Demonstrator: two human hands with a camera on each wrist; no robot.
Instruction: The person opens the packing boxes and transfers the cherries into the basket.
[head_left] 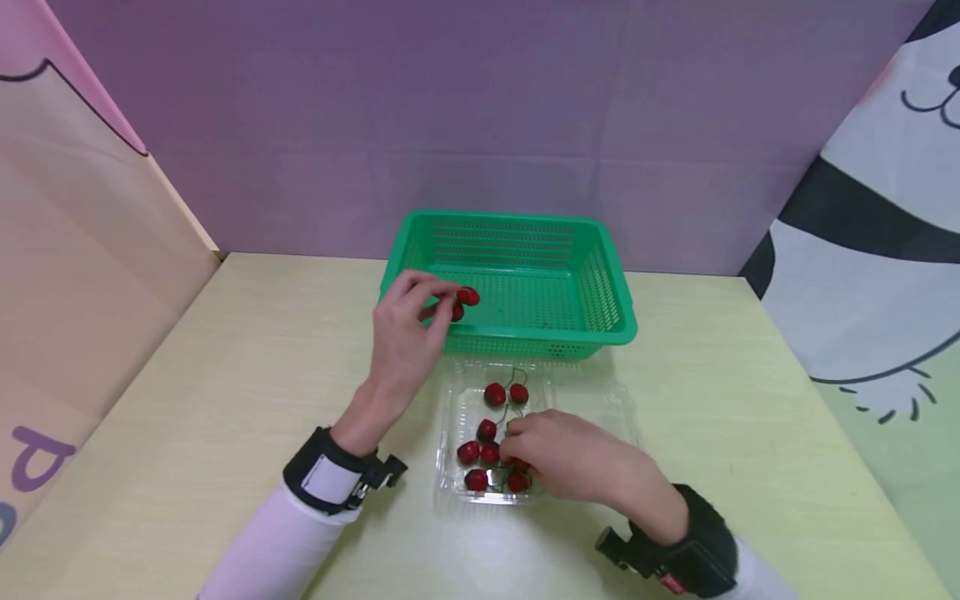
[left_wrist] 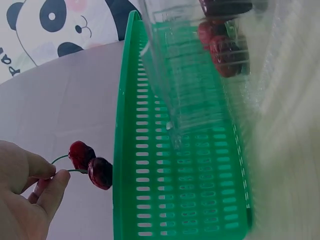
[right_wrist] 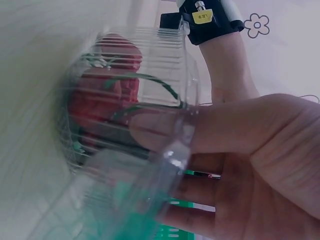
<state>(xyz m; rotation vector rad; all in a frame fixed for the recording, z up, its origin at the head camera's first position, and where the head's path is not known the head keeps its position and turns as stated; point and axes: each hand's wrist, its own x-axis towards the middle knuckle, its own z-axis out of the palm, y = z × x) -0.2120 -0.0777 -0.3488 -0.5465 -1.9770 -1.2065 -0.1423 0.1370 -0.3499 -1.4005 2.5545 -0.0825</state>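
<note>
My left hand (head_left: 408, 325) pinches the thin green stems of two red cherries (left_wrist: 100, 172) between thumb and fingertips. Those cherries hang over the near left part of a green plastic basket (head_left: 525, 335). Below the basket lies a clear plastic box (head_left: 442, 467) with several stemmed cherries (head_left: 487, 430) in it. My right hand (head_left: 573, 458) reaches over the box's right side, fingers down among the cherries. In the right wrist view its thumb (right_wrist: 155, 130) is inside the box near some cherries (right_wrist: 102, 97); the other fingertips are hidden, so a grip is unclear.
The box's clear lid (head_left: 600, 404) lies folded out to the right on the pale wooden table (head_left: 300, 333). A purple cloth wall (head_left: 375, 125) stands behind the basket, and printed panels flank the table on both sides.
</note>
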